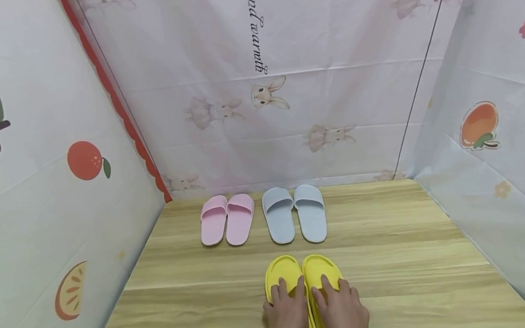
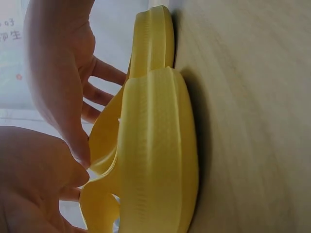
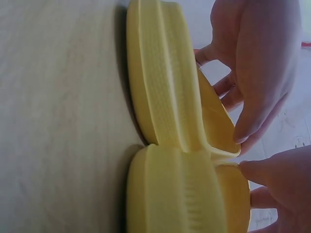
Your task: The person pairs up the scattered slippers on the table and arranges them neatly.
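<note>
While "and warmth" runs down the rabbit-print cloth (image 1: 284,82) beyond them, the left hand (image 1: 286,315) and right hand (image 1: 341,313) rest side by side with relaxed, unclenched grip on the yellow slippers (image 1: 302,277) directly beneath, on the tabletop (image 1: 408,255).

Pair of bright yellow slippers (image 1: 303,277), thick-soled, with ribbed sides and wide closed straps. Lay soles down, side by side and touching along the inner edges, toes pointing away. Sat at the near middle of the wooden surface (image 1: 408,255), well apart from the far edge. Straps partly covered by fingers; heels hidden in the head view
</note>
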A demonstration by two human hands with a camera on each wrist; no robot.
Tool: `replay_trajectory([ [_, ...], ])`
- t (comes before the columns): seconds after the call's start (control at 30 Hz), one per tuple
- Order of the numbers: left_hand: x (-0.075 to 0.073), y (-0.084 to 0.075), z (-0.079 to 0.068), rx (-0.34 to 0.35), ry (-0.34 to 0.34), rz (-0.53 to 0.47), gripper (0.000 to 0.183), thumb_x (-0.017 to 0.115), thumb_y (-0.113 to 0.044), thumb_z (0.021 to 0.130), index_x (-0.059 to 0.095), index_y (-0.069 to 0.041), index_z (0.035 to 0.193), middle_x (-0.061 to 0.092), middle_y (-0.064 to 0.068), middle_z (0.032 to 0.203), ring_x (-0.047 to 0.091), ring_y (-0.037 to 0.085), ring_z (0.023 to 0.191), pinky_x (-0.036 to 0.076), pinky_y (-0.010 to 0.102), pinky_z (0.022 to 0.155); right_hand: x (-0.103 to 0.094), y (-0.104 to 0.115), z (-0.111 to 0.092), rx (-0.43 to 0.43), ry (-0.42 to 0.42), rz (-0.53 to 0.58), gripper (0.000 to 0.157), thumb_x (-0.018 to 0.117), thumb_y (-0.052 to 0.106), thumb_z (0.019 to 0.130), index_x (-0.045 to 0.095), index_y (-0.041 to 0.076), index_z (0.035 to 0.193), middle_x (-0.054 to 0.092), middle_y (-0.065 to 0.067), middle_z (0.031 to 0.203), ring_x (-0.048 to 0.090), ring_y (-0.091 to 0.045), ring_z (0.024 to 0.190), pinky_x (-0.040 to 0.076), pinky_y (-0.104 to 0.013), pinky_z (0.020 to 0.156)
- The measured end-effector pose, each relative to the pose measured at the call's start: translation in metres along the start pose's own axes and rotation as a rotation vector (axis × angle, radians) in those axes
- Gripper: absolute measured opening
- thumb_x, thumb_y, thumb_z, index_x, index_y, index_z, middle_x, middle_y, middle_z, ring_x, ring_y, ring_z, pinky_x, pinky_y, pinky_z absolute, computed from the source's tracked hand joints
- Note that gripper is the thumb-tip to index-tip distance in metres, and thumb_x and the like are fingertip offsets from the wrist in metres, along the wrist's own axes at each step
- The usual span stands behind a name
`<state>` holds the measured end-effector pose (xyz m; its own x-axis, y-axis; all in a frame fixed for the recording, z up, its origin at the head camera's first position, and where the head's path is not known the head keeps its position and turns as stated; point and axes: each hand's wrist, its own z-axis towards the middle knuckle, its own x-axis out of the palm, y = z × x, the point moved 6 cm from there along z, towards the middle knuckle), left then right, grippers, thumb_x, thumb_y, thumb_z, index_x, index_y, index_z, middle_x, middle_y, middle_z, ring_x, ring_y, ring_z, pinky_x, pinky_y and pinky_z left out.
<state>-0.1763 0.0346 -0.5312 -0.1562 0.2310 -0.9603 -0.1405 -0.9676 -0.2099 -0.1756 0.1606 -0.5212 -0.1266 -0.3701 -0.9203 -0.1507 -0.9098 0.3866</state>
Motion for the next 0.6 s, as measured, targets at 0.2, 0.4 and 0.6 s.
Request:
replay_trajectory([
  [0.2,-0.001,-0.001,0.002,-0.016,0.044,-0.054,0.042,0.061,-0.030,0.100,0.056,-0.026,0.142,0.053,0.024,0.139,0.049,0.041,0.122,0.048,0.066,0.080,-0.003,-0.003,0.001,-0.005,-0.008,-0.004,0.051,0.062,0.052,0.095,0.067,0.017,0.132,0.061,-0.022,0.121,0.060,-0.038,0.100,0.053,-0.063,0.066],
  [0.4,0.002,-0.004,0.006,-0.022,0.095,-0.122,0.042,0.060,-0.030,0.101,0.056,-0.026,0.142,0.050,0.023,0.142,0.046,0.041,0.126,0.045,0.069,0.085,-0.003,-0.009,0.002,0.011,-0.001,-0.012,0.052,0.062,0.053,0.095,0.068,0.017,0.132,0.061,-0.022,0.121,0.060,-0.038,0.100,0.053,-0.063,0.067],
  [0.6,0.005,-0.010,0.007,-0.003,0.116,-0.174,0.042,0.054,-0.034,0.103,0.055,-0.024,0.144,0.049,0.025,0.144,0.044,0.044,0.129,0.042,0.072,0.088,-0.006,-0.017,0.002,0.022,0.013,-0.013,0.053,0.059,0.053,0.097,0.066,0.016,0.134,0.061,-0.024,0.122,0.061,-0.040,0.102,0.053,-0.064,0.069],
])
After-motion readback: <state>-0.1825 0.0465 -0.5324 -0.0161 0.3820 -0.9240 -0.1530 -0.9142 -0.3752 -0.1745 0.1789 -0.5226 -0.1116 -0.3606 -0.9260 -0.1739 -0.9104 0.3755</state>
